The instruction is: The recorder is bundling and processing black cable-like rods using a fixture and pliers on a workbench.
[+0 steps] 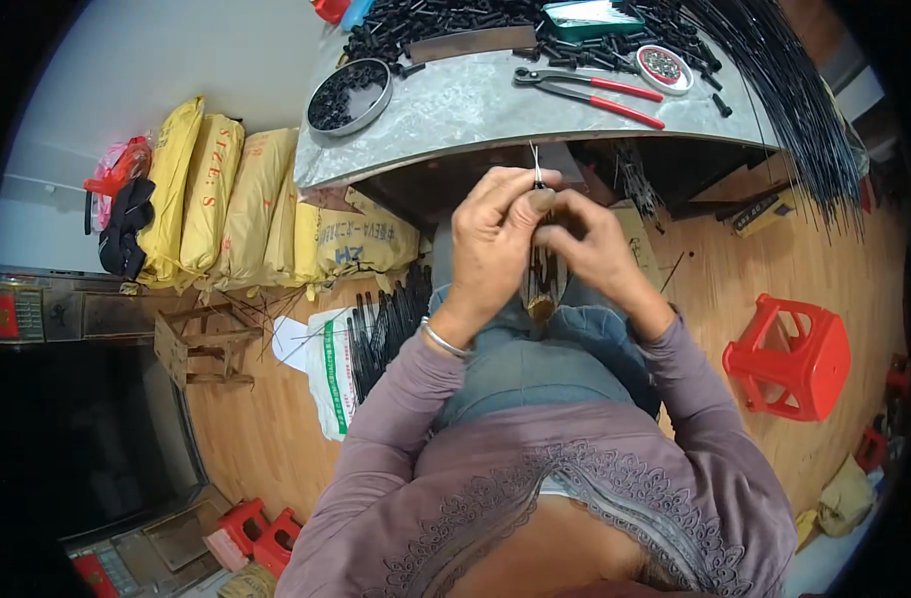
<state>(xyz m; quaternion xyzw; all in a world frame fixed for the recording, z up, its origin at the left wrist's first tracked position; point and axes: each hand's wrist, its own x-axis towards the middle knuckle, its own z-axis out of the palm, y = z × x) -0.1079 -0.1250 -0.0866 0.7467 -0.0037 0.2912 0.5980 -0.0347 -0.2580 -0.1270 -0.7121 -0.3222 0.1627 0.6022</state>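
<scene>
Evidently both hands work over the lap, just below the near edge of the workbench, probably for close control. Left hand pinches a thin pale wire upright; right hand closes round a dark, slender rod bundle, its lower end brownish.

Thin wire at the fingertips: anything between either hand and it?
Nothing visible. The left hand and right hand meet over the lap, fingertips pinched together on the thin wire, which sticks up above them. A dark bundle hangs below, between the hands.
</scene>
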